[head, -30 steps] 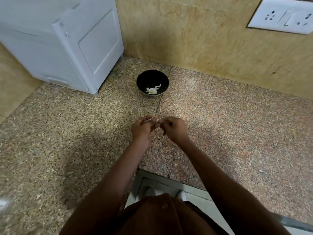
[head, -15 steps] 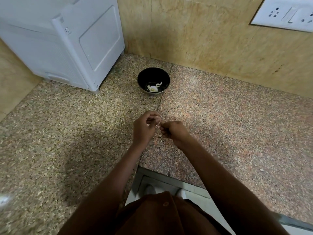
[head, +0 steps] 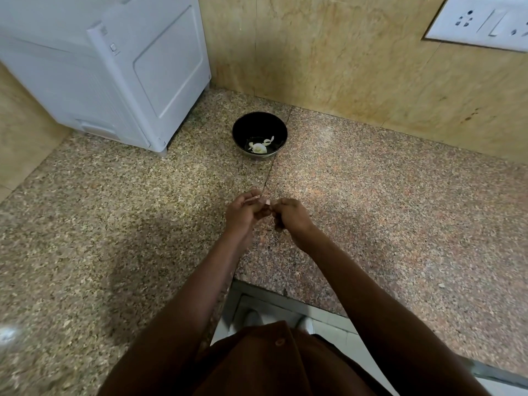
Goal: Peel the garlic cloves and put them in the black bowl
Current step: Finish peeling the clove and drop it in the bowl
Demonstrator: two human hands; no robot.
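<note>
A black bowl (head: 259, 125) stands on the granite counter near the back wall, with a few pale garlic pieces (head: 258, 147) in its bottom. Well in front of the bowl, my left hand (head: 245, 211) and my right hand (head: 291, 217) meet fingertip to fingertip above the counter. Between them they pinch a small garlic clove (head: 267, 202), of which only a pale pinkish bit shows; the fingers hide the rest.
A white appliance (head: 114, 70) stands at the back left, close to the bowl. A tiled wall runs along the back with a white switch plate (head: 485, 21) at the top right. The granite counter (head: 400, 210) has its front edge just below my forearms.
Both hands stay together over the same spot, with small shifts of the fingers on the clove. The view has tilted slightly; the bowl has not moved.
</note>
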